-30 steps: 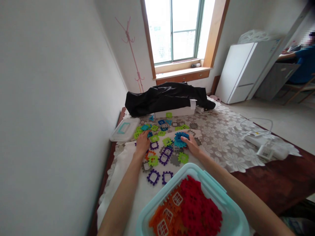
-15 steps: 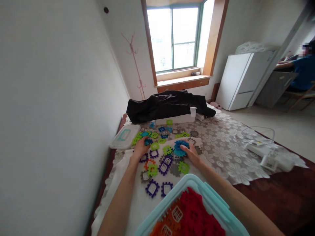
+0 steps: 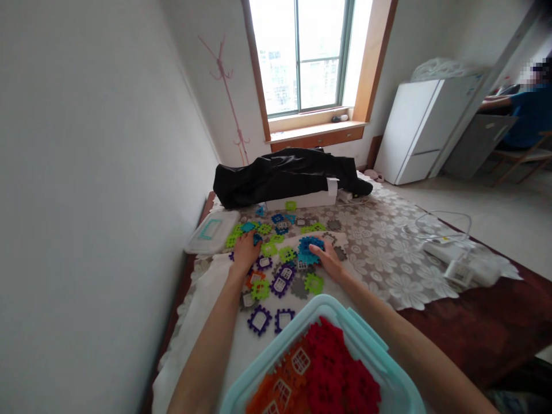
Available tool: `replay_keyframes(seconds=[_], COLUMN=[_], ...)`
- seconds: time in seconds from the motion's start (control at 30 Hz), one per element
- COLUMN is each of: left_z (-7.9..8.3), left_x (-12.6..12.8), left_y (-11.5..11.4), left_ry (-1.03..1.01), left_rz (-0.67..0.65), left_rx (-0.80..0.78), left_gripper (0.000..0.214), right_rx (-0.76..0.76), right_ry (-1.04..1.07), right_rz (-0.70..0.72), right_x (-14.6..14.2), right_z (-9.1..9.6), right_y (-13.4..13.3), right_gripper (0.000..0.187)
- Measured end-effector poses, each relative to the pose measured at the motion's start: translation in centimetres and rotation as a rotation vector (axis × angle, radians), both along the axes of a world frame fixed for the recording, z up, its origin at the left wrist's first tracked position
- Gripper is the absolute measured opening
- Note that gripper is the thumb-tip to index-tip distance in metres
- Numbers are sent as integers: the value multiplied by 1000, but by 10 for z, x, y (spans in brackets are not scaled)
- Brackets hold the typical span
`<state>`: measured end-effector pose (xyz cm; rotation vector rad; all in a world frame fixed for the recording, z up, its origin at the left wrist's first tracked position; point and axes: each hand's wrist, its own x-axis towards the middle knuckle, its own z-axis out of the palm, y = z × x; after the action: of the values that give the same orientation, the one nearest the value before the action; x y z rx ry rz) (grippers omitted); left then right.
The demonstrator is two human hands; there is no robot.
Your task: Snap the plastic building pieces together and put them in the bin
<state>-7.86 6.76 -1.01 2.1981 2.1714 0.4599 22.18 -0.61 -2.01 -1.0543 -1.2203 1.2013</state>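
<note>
My right hand (image 3: 331, 260) is closed on a stack of blue interlocking tiles (image 3: 309, 248), held low over the scattered pieces. Over at the left, the fingers of my left hand (image 3: 245, 251) curl down onto a dark blue tile (image 3: 257, 238); the fingertips are partly hidden. Between the hands lie green tiles (image 3: 286, 254) and joined purple window-frame tiles (image 3: 283, 279). Closer to me are two purple frames, one of them a purple frame tile (image 3: 259, 320). Orange and red tiles (image 3: 330, 368) fill part of a light teal plastic box (image 3: 330, 302) below my forearms.
A clear lid (image 3: 213, 233) with a teal mark lies by the left wall. Black cloth (image 3: 284, 175) covers a white box at the back. A white power adapter and cable (image 3: 459, 273) sit at right. A person in blue (image 3: 524, 118) sits beyond the fridge (image 3: 416, 129).
The view has tipped down slightly, so everything sits higher and farther left in the picture. Both hands stay at nearly the same tiles, the right one still on the blue stack.
</note>
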Motion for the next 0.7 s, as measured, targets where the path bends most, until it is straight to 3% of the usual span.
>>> replay_keyframes(seconds=[0.2, 0.4, 0.57, 0.7], left_z=[3, 4, 5, 12], left_x=[0, -1, -8, -20], left_y=[-7, -5, 2, 7], left_ry=[-57, -255, -630, -1086], left_rz=[-4, -37, 14, 144], left_rx=[28, 91, 252, 339], left_gripper=[52, 50, 43, 46], right_rx=[-8, -64, -49, -44], right_ry=[-5, -34, -43, -21], right_rz=[-21, -41, -34, -18], right_x=[-1, 0, 1, 1], right_z=[1, -2, -3, -5], right_y=[-1, 0, -1, 0], right_gripper=[44, 51, 52, 51])
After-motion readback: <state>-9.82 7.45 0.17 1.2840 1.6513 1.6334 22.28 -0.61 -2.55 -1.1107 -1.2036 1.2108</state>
